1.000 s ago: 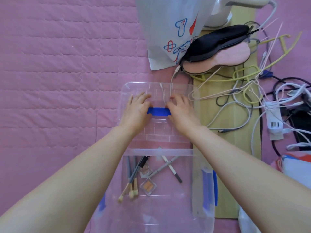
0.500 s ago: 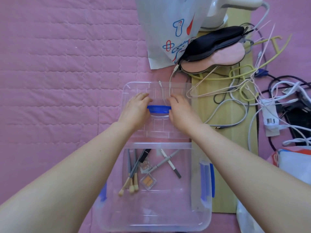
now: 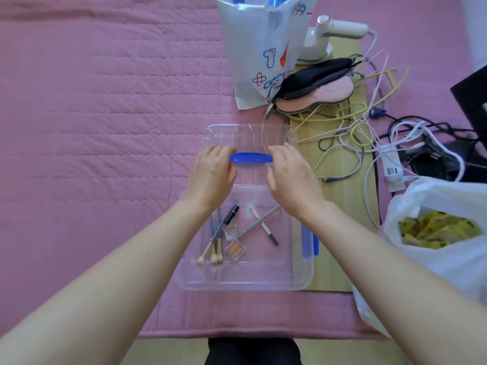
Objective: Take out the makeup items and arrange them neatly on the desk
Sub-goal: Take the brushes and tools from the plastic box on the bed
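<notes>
A clear plastic box sits open on the pink quilt. Inside lie several makeup brushes, a black tube, two small eyeshadow pans and two crossed pencils. Its clear lid with a blue handle lies just beyond the box, overlapping its far edge. My left hand grips the lid at the handle's left end. At the handle's right end my right hand grips the lid, fingers curled.
A white printed bag stands behind the lid. Sleep masks, a white steamer and tangled cables crowd the wooden board on the right. A plastic bag sits at the near right.
The fingers of both hands have gone from lying flat on the lid to curling in at the two ends of the blue handle. The lid has stayed roughly in place.
</notes>
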